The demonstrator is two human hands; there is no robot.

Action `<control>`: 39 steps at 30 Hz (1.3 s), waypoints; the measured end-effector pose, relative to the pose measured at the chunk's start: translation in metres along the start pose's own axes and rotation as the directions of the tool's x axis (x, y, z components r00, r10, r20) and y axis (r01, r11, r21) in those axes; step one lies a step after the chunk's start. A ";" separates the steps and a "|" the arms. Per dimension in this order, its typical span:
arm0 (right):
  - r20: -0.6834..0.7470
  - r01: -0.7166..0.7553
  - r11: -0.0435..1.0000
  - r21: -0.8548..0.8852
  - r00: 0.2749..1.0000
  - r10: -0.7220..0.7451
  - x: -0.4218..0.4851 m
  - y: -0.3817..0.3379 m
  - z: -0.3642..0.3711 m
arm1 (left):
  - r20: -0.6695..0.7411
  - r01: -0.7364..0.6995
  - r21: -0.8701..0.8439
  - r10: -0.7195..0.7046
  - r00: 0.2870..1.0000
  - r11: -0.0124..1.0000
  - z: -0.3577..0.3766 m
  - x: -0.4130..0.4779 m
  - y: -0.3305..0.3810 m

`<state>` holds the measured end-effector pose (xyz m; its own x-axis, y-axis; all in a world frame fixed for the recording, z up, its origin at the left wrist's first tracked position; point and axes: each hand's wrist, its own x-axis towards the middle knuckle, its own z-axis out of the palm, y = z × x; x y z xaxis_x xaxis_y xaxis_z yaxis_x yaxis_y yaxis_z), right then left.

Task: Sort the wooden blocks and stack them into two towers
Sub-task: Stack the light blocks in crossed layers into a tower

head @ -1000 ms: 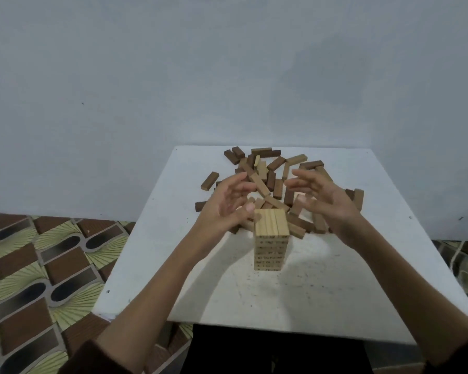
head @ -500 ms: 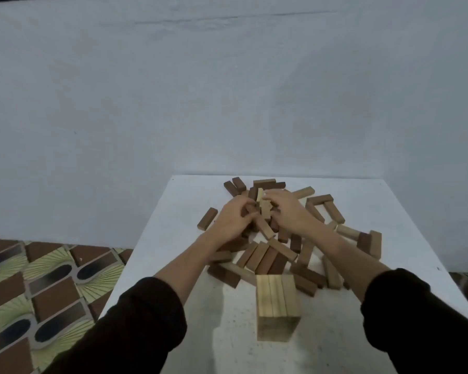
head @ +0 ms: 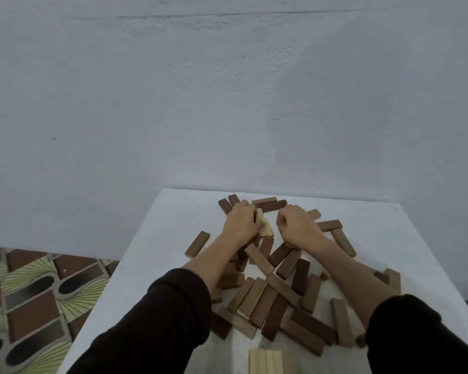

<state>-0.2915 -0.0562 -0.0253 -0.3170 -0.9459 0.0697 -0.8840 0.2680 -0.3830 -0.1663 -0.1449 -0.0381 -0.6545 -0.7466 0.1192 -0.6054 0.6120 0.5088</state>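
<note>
Brown wooden blocks point(head: 265, 300) lie scattered in a heap across the white table point(head: 157, 255). The top of a tower of pale blocks point(head: 273, 361) shows at the bottom edge, close to me. My left hand point(head: 241, 225) reaches to the far side of the heap and grips pale blocks point(head: 265, 228), which stick out to the right of its fingers. My right hand point(head: 299, 228) hovers just to the right, apart from the left, fingers curled downward over the heap. Whatever is inside its fist is hidden.
One brown block point(head: 197, 244) lies apart on the left of the heap. A pale wall rises right behind the table's far edge. Patterned floor tiles point(head: 25, 292) show beyond the table's left edge. My dark sleeves cover the near corners.
My head has leaned forward, so the pale tower slid to the bottom edge. Both hands went from above the tower to the far heap, and the left took hold of pale blocks.
</note>
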 end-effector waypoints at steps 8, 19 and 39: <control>0.118 0.038 0.998 0.049 0.992 -0.044 0.021 -0.016 0.024 | -0.047 0.111 -0.085 -0.115 0.992 0.990 0.006 0.015 0.002; 0.213 0.058 0.991 -0.122 0.977 -0.031 0.018 -0.028 0.029 | -0.006 0.168 -0.314 -0.179 0.984 0.934 -0.003 0.010 -0.007; -0.096 0.052 0.915 0.399 0.995 -0.014 -0.074 -0.114 -0.092 | -0.050 0.060 -0.904 -0.245 0.968 0.423 -0.107 -0.098 0.038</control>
<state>-0.1994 -0.0002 0.0979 -0.3357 -0.9277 0.1632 -0.6886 0.1234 -0.7146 -0.0769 -0.0761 0.0608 -0.4622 -0.8861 0.0334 0.1139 -0.0220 0.9932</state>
